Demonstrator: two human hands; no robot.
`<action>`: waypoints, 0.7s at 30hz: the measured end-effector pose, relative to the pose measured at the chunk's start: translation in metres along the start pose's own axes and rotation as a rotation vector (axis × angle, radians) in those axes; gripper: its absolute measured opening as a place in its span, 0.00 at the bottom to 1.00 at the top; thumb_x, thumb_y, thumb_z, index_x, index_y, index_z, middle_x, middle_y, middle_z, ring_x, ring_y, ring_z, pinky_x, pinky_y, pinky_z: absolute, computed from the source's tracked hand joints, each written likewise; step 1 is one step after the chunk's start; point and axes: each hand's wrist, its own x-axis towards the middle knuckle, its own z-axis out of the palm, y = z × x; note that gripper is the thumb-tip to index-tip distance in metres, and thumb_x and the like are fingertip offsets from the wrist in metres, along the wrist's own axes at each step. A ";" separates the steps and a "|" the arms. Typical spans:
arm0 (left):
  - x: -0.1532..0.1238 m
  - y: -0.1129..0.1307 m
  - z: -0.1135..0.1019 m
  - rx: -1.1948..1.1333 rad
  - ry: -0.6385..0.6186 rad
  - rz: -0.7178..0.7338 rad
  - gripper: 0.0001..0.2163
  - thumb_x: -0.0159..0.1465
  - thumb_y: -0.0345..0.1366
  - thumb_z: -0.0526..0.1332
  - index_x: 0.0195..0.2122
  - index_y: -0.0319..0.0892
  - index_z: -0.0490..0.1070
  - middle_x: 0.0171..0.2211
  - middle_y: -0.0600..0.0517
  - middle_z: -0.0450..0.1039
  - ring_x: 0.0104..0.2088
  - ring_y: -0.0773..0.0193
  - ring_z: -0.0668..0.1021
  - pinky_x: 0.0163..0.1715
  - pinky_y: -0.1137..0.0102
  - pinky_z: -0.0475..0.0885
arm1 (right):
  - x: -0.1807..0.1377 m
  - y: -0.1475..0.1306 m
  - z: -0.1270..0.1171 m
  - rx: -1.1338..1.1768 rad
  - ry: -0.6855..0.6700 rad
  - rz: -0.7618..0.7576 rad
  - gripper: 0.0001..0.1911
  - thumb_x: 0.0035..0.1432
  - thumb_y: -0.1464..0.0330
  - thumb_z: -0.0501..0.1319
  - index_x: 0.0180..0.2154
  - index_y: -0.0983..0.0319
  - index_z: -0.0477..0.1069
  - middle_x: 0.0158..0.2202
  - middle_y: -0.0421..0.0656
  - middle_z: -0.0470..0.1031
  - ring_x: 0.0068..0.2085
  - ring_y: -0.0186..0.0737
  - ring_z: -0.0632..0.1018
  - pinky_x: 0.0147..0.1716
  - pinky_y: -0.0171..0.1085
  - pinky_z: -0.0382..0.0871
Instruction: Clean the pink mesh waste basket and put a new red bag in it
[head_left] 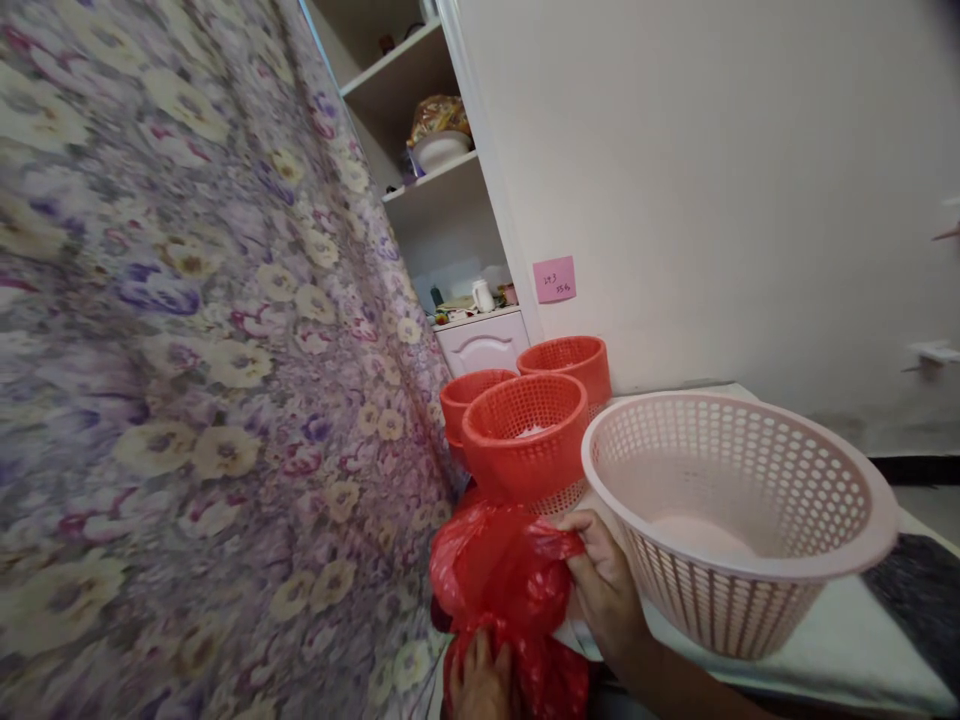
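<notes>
A crumpled red plastic bag (495,570) hangs at the table's near left corner. My right hand (607,595) pinches the bag's upper edge, its forearm running off to the lower right. My left hand (480,685) grips the bag lower down, at the bottom edge of the view. Just right of my right hand stands a large pale pink perforated basket (720,610), tilted toward me. Behind the bag are three red perforated baskets: one in front (517,475), one at the back left (457,400), one at the back right (592,365).
A purple and yellow floral cloth (210,360) fills the left side. The baskets stand on a pale table (847,640) with a dark cloth (922,590) at its right. Behind are a white wall with a pink note (554,279), open shelves (420,90) and a white cabinet (484,345).
</notes>
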 end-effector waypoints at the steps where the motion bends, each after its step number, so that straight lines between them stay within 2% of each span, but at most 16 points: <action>1: -0.001 0.002 -0.001 -0.002 -0.006 -0.009 0.23 0.59 0.29 0.54 0.54 0.52 0.73 0.65 0.45 0.62 0.64 0.53 0.65 0.61 0.57 0.54 | 0.007 -0.001 0.008 -0.026 -0.002 -0.027 0.06 0.57 0.66 0.62 0.38 0.57 0.68 0.37 0.39 0.74 0.41 0.39 0.74 0.43 0.37 0.67; 4: -0.003 0.008 -0.004 -0.009 -0.021 -0.030 0.21 0.60 0.30 0.55 0.53 0.52 0.73 0.66 0.44 0.60 0.65 0.52 0.64 0.62 0.54 0.52 | 0.027 0.001 0.029 -0.122 -0.025 -0.104 0.07 0.58 0.70 0.59 0.40 0.57 0.69 0.38 0.38 0.73 0.42 0.39 0.73 0.46 0.38 0.65; 8: -0.008 0.016 -0.013 -0.031 -0.036 -0.026 0.21 0.61 0.28 0.52 0.52 0.50 0.74 0.65 0.42 0.61 0.65 0.52 0.64 0.62 0.52 0.52 | 0.049 -0.004 0.057 -0.122 -0.061 -0.173 0.06 0.59 0.70 0.57 0.39 0.57 0.69 0.36 0.38 0.72 0.41 0.38 0.72 0.46 0.39 0.64; 13: -0.011 0.019 -0.021 -0.083 -0.034 0.014 0.21 0.62 0.31 0.50 0.52 0.47 0.74 0.65 0.41 0.61 0.66 0.52 0.62 0.63 0.51 0.50 | 0.055 -0.043 0.086 0.015 0.008 -0.266 0.06 0.56 0.68 0.60 0.38 0.57 0.69 0.37 0.38 0.71 0.42 0.39 0.72 0.48 0.41 0.64; 17: -0.004 0.019 -0.025 -0.121 -0.032 0.038 0.22 0.59 0.32 0.55 0.55 0.43 0.73 0.64 0.38 0.63 0.65 0.50 0.64 0.65 0.53 0.50 | 0.042 -0.080 0.081 0.157 0.037 -0.263 0.08 0.57 0.68 0.63 0.40 0.55 0.68 0.37 0.38 0.72 0.40 0.39 0.74 0.43 0.40 0.68; 21: 0.004 0.019 -0.031 -0.184 0.043 0.067 0.22 0.62 0.36 0.60 0.58 0.42 0.67 0.61 0.41 0.67 0.63 0.52 0.66 0.66 0.52 0.49 | 0.023 -0.099 0.063 0.074 0.087 -0.309 0.06 0.58 0.66 0.63 0.39 0.55 0.68 0.36 0.38 0.74 0.38 0.38 0.76 0.40 0.39 0.70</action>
